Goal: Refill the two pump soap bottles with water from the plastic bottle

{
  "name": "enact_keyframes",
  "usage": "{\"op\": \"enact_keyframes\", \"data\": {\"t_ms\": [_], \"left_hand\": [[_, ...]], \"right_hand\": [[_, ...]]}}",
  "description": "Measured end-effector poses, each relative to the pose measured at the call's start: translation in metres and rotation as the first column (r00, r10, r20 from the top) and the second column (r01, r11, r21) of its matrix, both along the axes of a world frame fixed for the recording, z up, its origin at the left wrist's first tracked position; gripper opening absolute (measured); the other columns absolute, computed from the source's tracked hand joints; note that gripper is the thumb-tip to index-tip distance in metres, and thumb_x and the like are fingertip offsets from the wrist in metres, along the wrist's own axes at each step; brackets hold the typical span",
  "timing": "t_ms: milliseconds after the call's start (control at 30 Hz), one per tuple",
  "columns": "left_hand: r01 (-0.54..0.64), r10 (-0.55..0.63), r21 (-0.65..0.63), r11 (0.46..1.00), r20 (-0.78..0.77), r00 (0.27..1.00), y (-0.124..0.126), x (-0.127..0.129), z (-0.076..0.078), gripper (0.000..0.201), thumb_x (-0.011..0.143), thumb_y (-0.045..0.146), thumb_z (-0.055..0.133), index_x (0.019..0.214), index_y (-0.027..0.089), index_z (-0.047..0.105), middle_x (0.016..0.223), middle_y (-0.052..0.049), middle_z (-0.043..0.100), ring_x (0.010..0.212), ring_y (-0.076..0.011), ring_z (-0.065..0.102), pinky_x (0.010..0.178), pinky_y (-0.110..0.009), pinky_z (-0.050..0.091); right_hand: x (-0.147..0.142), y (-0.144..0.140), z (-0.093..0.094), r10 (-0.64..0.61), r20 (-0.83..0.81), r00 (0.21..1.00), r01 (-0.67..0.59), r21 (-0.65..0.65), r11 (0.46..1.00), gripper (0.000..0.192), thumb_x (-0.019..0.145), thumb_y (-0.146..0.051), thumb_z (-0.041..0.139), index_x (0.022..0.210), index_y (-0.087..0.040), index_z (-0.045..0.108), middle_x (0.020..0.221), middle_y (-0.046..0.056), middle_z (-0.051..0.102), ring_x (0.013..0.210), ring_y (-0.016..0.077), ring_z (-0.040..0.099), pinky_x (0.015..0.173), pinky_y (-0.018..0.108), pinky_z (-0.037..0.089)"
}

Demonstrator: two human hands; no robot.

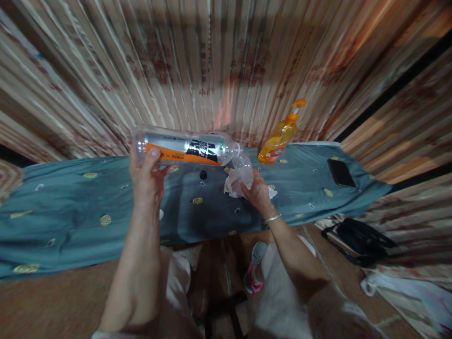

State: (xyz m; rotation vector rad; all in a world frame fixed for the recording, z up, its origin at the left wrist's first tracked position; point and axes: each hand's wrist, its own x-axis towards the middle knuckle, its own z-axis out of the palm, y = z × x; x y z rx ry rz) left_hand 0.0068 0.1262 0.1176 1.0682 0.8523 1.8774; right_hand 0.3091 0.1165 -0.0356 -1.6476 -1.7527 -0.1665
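Note:
My left hand (146, 176) is wrapped round the base of a large clear plastic bottle (183, 147) with a silver and orange label. The bottle lies level in the air, its uncapped mouth facing right. My right hand (259, 192) grips a smaller clear plastic bottle (243, 169), tilted, its upper end meeting or nearly meeting the large bottle's mouth. Whether the two touch I cannot tell. Under the right hand lies a crumpled white tissue (233, 183) on the teal cloth. A small black cap (203, 174) sits between my hands.
An orange pump bottle (277, 141) stands behind my right hand. A black phone (341, 173) lies at the right of the cloth-covered table (88, 197). Patterned curtains (169, 61) hang close behind. On the floor at right is a black bag (363, 240).

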Motion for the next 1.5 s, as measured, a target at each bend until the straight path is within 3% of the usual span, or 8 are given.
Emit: {"op": "enact_keyframes", "data": {"t_ms": [167,600,1367,1500], "left_hand": [[0.014,-0.014,-0.004,1.0,-0.054,0.998,0.001,-0.004,-0.003,0.056,0.065,0.045,0.084,0.118,0.049,0.066,0.106,0.003,0.074,0.096,-0.0303,0.075,0.067,-0.048,0.068],[-0.021,0.021,-0.001,1.0,0.036,0.999,-0.002,0.007,0.006,0.058,0.056,0.042,0.087,0.108,0.028,0.066,0.092,0.002,0.067,0.084,-0.0215,0.072,0.079,-0.051,0.064],[-0.02,0.02,-0.009,1.0,0.015,1.0,0.0,0.003,0.005,0.062,0.056,0.043,0.088,0.114,0.032,0.066,0.091,0.002,0.068,0.072,-0.0168,0.069,0.073,-0.043,0.065],[-0.014,0.014,0.003,1.0,-0.01,1.0,0.002,0.001,0.003,0.059,0.058,0.045,0.087,0.111,0.031,0.066,0.092,0.002,0.067,0.081,-0.0205,0.071,0.078,-0.048,0.064]], "right_hand": [[0.0,0.0,0.0,0.006,0.001,1.0,-0.006,-0.012,1.0,0.065,0.094,-0.05,0.051,0.139,-0.004,0.043,0.12,0.027,0.068,0.108,0.0339,0.068,0.095,0.05,0.056],[0.002,0.001,-0.003,0.014,0.029,0.999,-0.014,-0.002,1.0,0.07,0.095,-0.055,0.047,0.138,-0.001,0.044,0.122,0.029,0.066,0.106,0.0333,0.068,0.096,0.05,0.055],[0.0,0.0,-0.001,0.014,0.008,1.0,-0.014,-0.006,1.0,0.066,0.094,-0.051,0.05,0.137,-0.002,0.045,0.121,0.029,0.067,0.106,0.0339,0.068,0.096,0.051,0.055],[0.001,0.0,-0.002,0.02,0.008,1.0,-0.019,-0.017,1.0,0.067,0.094,-0.05,0.05,0.14,-0.002,0.043,0.122,0.029,0.066,0.108,0.0344,0.067,0.096,0.051,0.055]]}}
